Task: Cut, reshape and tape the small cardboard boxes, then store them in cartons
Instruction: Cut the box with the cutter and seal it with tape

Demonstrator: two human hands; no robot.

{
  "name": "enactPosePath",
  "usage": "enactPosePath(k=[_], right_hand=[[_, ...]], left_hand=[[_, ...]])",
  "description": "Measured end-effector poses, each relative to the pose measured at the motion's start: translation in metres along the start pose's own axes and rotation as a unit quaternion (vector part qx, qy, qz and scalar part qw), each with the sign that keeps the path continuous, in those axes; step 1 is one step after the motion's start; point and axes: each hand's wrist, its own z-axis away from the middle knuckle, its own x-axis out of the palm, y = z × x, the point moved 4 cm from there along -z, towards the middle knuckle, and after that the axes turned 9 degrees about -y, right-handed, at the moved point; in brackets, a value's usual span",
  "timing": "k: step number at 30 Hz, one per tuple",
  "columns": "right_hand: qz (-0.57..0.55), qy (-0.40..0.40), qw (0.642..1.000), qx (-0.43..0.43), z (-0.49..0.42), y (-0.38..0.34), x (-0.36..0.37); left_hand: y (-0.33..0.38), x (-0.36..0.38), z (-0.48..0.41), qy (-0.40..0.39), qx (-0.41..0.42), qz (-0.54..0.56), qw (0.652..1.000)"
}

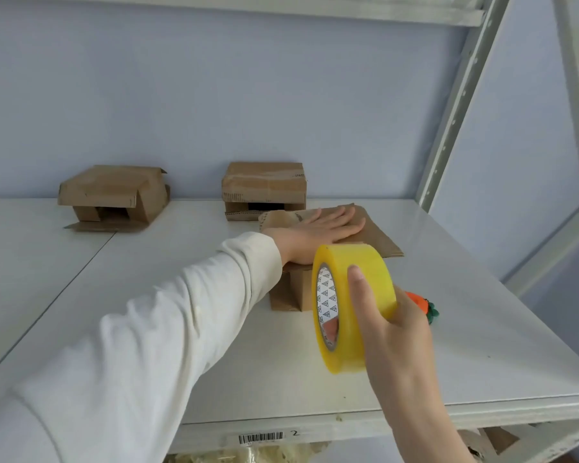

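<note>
Flattened brown cardboard box [378, 235], centre frame, on white shelf [482, 345]: your left hand [315, 233] lies flat-fingered, pinning it for taping. Your right hand [398, 335] grips yellow tape roll [350, 342], poised lower right.

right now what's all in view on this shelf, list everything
open-flapped brown cardboard box: 1, brown, back left
taped brown cardboard box: 1, brown, back middle
part-folded brown cardboard box: 1, brown, centre, under left hand
yellow tape roll: 1, yellow, in right hand
carrot-shaped item: 1, orange and green, behind right hand
barcode label: 1, white, shelf front edge
white shelf board: 1, white, beneath everything
left hand: 1, pressing flat on part-folded box
right hand: 1, gripping tape roll
</note>
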Motion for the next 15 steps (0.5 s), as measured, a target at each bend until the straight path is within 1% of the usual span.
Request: enactPosePath(k=[2, 6, 12, 15], right_hand=[[0.019, -0.005, 1.0, -0.006, 0.0, -0.002, 0.001], [0.015, 0.005, 1.0, 0.004, -0.003, -0.003, -0.005], [0.031, 0.006, 0.998, 0.052, 0.003, 0.014, -0.007], [0.03, 0.016, 0.997, 0.069, -0.002, 0.02, -0.006]], left_hand=[[-0.002, 0.0, -0.001, -0.001, -0.006, 0.004, 1.0], [0.002, -0.001, 0.0, -0.008, -0.009, 0.009, 1.0], [0.004, -0.006, 0.005, -0.014, -0.025, 0.052, 0.998], [0.009, -0.019, 0.012, 0.011, -0.014, 0.053, 0.998]])
